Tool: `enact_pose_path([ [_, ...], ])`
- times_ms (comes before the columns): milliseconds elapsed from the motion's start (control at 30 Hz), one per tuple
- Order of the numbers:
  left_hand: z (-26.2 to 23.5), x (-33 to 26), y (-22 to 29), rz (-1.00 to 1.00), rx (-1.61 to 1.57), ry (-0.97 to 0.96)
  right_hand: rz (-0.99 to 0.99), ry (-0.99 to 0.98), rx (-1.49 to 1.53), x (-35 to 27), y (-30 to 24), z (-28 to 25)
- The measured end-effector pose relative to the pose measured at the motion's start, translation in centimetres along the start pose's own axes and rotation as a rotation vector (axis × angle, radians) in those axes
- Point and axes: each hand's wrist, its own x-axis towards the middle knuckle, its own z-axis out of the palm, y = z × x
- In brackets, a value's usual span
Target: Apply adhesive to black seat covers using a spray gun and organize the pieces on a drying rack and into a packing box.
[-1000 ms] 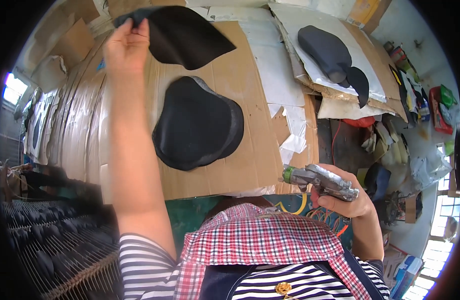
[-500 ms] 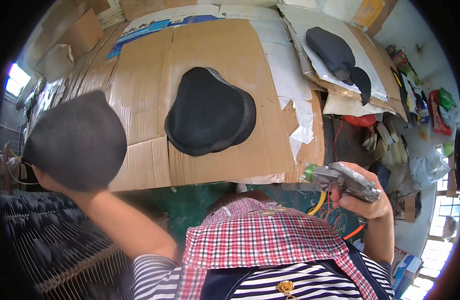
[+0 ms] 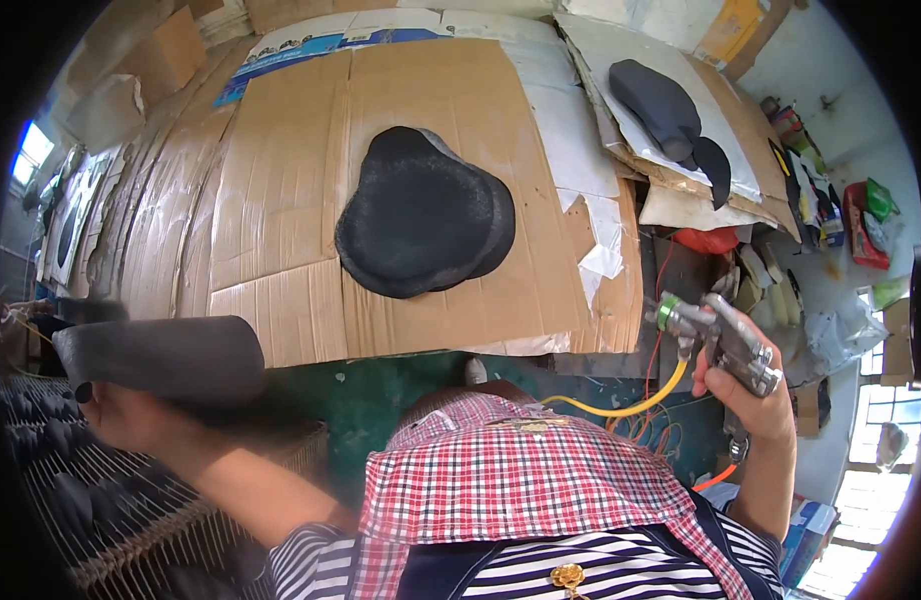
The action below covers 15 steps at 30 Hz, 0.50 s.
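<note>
My left hand (image 3: 131, 415) is closed on the edge of a black bicycle-saddle-shaped sheet (image 3: 166, 355), held over the rack at the left and seen nearly edge-on. In my right hand (image 3: 751, 385) is a metal spray gun (image 3: 721, 340) with a green ring at its nozzle, pointing left and away from me. A yellow hose (image 3: 621, 408) and an orange hose (image 3: 716, 478) run from it. Several similar black pieces lie stacked as a pile (image 3: 416, 215) on the cardboard (image 3: 271, 180) covering the table, apart from both hands.
A wire rack (image 3: 151, 530) holding several black pieces stands at the lower left. More black pieces (image 3: 656, 110) lie on a white board (image 3: 751, 175) at the far right. Bags and tools (image 3: 871, 215) hang along the right wall. Loose coloured hoses trail below the table edge.
My left hand has lowered the black sheet and tipped it from face-on to nearly edge-on. My right hand has moved slightly right with the spray gun, and more of the yellow hose shows.
</note>
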Motion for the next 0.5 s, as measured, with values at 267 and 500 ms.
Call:
enact_pose_path([
  [267,-0.2,-1.3,-2.7,-0.135,0.041,-0.067,-0.037,-0.236,0.132,1.5,-0.4,4.3],
  [500,0.3,-2.2,-2.2,0.161,0.495,0.389,-0.14,-0.021,0.141,4.4,0.2,5.1],
])
